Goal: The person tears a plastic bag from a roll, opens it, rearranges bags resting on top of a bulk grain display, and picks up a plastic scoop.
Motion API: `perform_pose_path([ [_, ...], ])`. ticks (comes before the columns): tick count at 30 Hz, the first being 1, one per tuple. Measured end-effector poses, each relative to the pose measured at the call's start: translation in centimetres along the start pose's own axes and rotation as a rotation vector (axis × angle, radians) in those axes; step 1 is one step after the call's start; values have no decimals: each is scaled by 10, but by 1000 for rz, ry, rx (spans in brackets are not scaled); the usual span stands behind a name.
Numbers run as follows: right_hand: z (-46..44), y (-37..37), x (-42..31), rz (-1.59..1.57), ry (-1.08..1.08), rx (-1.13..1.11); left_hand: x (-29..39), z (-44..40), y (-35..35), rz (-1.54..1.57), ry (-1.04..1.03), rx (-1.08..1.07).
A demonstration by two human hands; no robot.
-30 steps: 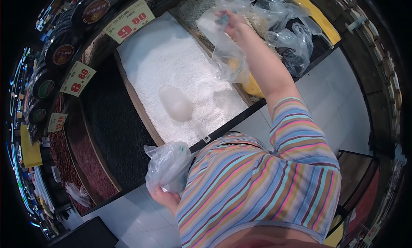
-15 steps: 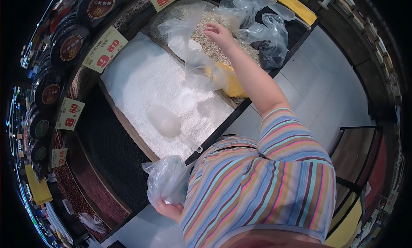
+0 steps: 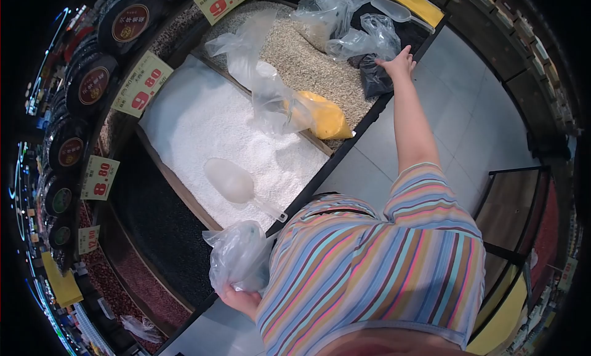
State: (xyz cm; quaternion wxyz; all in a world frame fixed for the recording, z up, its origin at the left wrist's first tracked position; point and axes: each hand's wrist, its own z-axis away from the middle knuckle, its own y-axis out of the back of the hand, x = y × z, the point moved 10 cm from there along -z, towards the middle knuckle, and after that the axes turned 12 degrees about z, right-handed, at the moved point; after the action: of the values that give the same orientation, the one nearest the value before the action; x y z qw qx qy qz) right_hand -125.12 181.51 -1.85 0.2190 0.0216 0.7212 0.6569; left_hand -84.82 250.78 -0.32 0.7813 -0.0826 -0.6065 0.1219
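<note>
My left hand (image 3: 242, 299) is closed around a clear plastic bag (image 3: 241, 257) at the lower left; something pale inside cannot be made out. Toward the upper right, my right hand (image 3: 400, 64) has its thumb and fingers apart, at the edge of a clear bag of black contents (image 3: 374, 76). Whether it touches that bag is hard to tell. A clear bag of yellow contents (image 3: 329, 117) lies across the divider between the white powdery bin and the pale grain. A translucent scoop (image 3: 229, 180) rests in the white bin (image 3: 191, 110), its handle toward me.
Pale grain (image 3: 295, 45) fills the bin beyond, with another plastic bag (image 3: 329, 14) on it. A second scoop (image 3: 392, 10) lies at the far end. Black grain (image 3: 163, 202) is left of the white bin. Price signs (image 3: 143, 83) and dark round packages (image 3: 92, 85) line the left.
My right hand has moved rightward from above the pale grain to the bag of black contents, uncovering the yellow bag. My left hand still holds its plastic bag.
</note>
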Motion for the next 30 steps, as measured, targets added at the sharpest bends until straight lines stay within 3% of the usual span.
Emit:
perform_pose_path([
  [7, -6, -4, -64, 78, 259, -13, -1, 0, 3, -3, 13, -4],
  [10, -8, 0, -73, 5, 198, 58, 2, 4, 0, -19, -11, 10],
  [14, -47, -32, -62, -172, 116, -89, 0, 6, 2, 1, 7, 7],
  [16, -50, -30, -42, -356, -60, 2, -4, 4, 7, 15, 20, 3],
  [19, -48, -38, -39, -1264, -35, -32, -6, 4, 8, 6, 21, 2],
  [20, -49, -43, -40, -1393, -81, -92, -4, 6, 3, 2, 15, -4],
  [23, -55, -60, -42, -1676, -241, -261, 1, 10, -8, -44, 15, -13],
  [30, -78, -48, -59, -1861, -82, -192, 0, 10, -11, -18, 25, -16],
])
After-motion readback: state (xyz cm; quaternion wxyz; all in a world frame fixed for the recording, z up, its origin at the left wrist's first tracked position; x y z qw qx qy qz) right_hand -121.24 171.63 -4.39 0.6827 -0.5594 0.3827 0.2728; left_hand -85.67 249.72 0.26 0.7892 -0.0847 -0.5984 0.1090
